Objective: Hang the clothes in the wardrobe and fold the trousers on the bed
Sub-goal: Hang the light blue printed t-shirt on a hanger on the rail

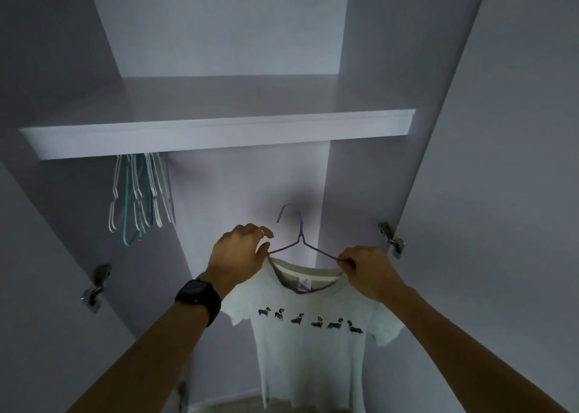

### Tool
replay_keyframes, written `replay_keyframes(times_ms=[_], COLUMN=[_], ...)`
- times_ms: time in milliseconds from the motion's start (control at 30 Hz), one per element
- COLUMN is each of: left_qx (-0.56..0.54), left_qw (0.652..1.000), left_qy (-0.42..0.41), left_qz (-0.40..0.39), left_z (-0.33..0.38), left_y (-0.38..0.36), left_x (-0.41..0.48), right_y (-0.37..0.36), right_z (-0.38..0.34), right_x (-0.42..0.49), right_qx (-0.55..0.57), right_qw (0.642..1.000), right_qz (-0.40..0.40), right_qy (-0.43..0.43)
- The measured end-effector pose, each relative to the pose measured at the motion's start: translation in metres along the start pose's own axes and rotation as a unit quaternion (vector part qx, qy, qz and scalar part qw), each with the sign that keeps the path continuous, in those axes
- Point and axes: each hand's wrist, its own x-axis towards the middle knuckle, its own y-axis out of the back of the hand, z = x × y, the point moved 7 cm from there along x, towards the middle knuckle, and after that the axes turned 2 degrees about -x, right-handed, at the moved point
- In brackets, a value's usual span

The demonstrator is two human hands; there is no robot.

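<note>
Both hands held a pale grey T-shirt point(313, 343) up inside the open wardrobe point(391, 68), below the white shelf point(219, 132). The shirt hung on a thin purple wire hanger point(301, 238), with a row of 6 small dark dogs printed across its chest.

The left hand point(239, 253) was at the hanger's left shoulder. Its fingers were curled, and its thumb and fingertips closed on the wire and the shirt's edge there. A dark watch point(199, 298) sat on that wrist.

The right hand point(366, 271) pinched the hanger's right arm between thumb and forefinger, where the collar met the wire, with the other fingers folded in.

The hanger's hook pointed upward in front of the wardrobe's back panel, well under the shelf and touching nothing visible.

To the left, a bunch of bare white and teal hangers point(141, 193) dangled from under the shelf; what they hung on was hidden by the shelf's front edge.

A metal hinge point(391, 240) showed on the right door and another hinge point(97, 287) on the left door.
</note>
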Motion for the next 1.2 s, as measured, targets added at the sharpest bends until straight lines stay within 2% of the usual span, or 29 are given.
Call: replay_keyframes(times_ms=[100,233,300,467,600,900,1033,1200], left_qx=[0.035,0.105,0.148,0.212,0.221,0.242,0.242,0.226], left_qw=[0.998,0.977,0.962,0.938,0.916,0.85,0.829,0.823], left_qy=[-0.002,-0.068,-0.09,-0.082,-0.069,-0.108,-0.115,-0.118], left_qz=[0.052,0.171,0.211,0.261,0.328,0.456,0.491,0.508], left_z=[0.002,0.024,0.032,0.034,0.028,0.017,0.014,0.021], left_y=[0.038,0.079,0.086,0.064,0.049,0.022,0.024,0.024], left_x=[0.027,0.054,0.074,0.128,0.155,0.17,0.174,0.175], right_y=[0.017,0.023,0.019,0.007,0.008,0.021,0.051,0.07], right_z=[0.01,0.021,0.031,0.064,0.084,0.127,0.131,0.141], right_x=[0.023,0.052,0.069,0.117,0.157,0.21,0.233,0.259], right_qx=[-0.019,-0.021,-0.004,0.024,0.07,0.11,0.096,0.042], right_qw=[0.999,0.998,0.996,0.988,0.977,0.945,0.931,0.927], right_qz=[0.0,-0.004,-0.003,0.032,0.095,0.219,0.271,0.283], right_qy=[-0.027,-0.064,-0.089,-0.151,-0.177,-0.214,-0.224,-0.244])
